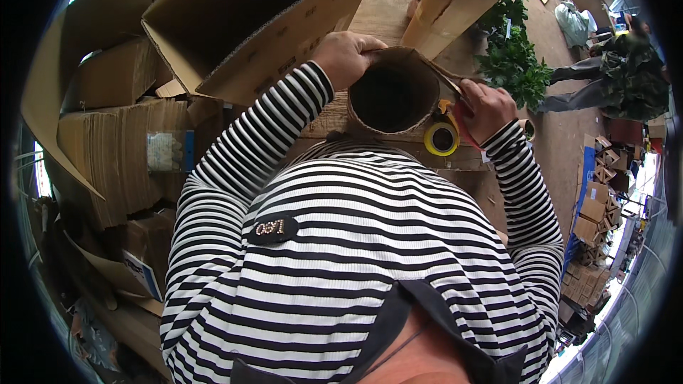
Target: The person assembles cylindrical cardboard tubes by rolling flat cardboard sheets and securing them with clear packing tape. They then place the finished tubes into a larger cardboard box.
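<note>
A sheet of brown cardboard is curled into an upright tube [408, 59], its dark inside facing up at me. My left hand [343, 59] grips the tube's far left rim, thumb and fingers closed on the edge. On the other side, my right hand [489, 108] is closed around the loose overlapping flap of the same cardboard. Close below that hand is a roll of yellow tape [441, 139] with an orange part above it. A red piece [466, 126] shows under my right palm; I cannot tell whether it belongs to the tape.
Behind stands another cardboard tube [455, 7], taped along its side, beside leafy green plants [516, 64]. A large open carton [292, 39] rises at the left, near stacked flat cardboard [107, 149]. Far right, a person [619, 71] is near piled small boxes [594, 213].
</note>
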A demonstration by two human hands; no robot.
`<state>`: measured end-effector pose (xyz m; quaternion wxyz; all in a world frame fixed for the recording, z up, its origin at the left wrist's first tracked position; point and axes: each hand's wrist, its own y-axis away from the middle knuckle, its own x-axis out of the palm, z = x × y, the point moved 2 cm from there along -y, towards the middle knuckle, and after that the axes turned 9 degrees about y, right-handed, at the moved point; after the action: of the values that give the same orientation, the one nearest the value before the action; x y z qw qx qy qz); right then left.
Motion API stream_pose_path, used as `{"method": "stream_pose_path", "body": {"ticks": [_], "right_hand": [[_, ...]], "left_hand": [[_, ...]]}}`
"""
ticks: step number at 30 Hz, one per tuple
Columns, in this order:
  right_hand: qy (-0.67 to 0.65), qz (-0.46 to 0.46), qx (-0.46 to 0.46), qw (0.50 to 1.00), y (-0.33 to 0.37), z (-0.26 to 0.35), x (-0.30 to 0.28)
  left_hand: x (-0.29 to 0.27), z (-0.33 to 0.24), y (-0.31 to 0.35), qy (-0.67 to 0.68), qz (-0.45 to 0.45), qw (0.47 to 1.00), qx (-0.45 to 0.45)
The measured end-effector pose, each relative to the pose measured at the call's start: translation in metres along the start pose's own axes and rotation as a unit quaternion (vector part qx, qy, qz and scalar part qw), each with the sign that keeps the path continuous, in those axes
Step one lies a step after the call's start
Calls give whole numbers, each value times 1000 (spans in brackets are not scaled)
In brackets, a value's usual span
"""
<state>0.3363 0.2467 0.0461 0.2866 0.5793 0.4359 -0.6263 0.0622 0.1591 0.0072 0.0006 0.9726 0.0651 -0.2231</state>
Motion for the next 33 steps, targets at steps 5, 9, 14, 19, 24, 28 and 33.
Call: {"method": "stream_pose_path", "body": {"ticks": [5,9,14,19,24,28,33], "right_hand": [[47,9,-31,998,-17,-8,3],[46,30,-15,998,-4,-21,14],[41,28,-18,999,-20,-26,6],[21,74,-23,997,-12,-46,4],[-9,65,-37,997,-15,-51,16],[6,62,-48,997,-12,-59,7],[-92,112,-10,989,6,-52,10]], "left_hand": [[-4,-1,-22,34,40,998,-35],[-1,-5,-10,-47,-16,999,-20],[-9,5,-14,25,-11,998,-62],[-8,12,-26,25,-17,998,-61],[4,6,-29,56,15,996,-61],[4,-6,-29,11,-10,998,-61],[9,-4,-31,16,-36,997,-70]]}}
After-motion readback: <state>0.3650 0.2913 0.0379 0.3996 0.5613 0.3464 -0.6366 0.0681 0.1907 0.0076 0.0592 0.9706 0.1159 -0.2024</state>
